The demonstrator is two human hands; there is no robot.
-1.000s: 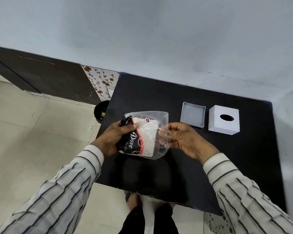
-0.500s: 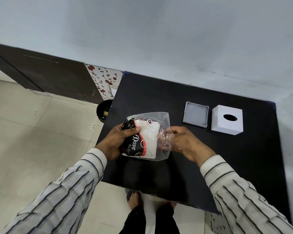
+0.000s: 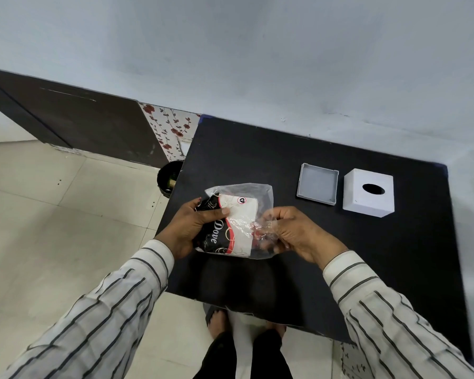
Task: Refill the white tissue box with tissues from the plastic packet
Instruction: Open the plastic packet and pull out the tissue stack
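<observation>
I hold a clear plastic packet (image 3: 240,214) with a black, red and white printed tissue pack inside, above the black table (image 3: 326,255). My left hand (image 3: 195,228) grips the packet's left end, thumb across the print. My right hand (image 3: 290,231) pinches the crumpled clear plastic at its right end. The white tissue box (image 3: 368,196), with an oval hole in its top, stands at the table's far right. Its grey lid (image 3: 318,184) lies open side up just left of the box.
A pale wall rises behind the table. Left of the table is a tiled floor, a dark round bin (image 3: 169,176) by the table's corner, a floral panel (image 3: 173,129) and a dark cabinet (image 3: 74,119). My feet (image 3: 244,324) show under the table's near edge.
The packet has stayed between both hands. My right fingers have worked further into the crumpled plastic at its right end. The view shifted slightly.
</observation>
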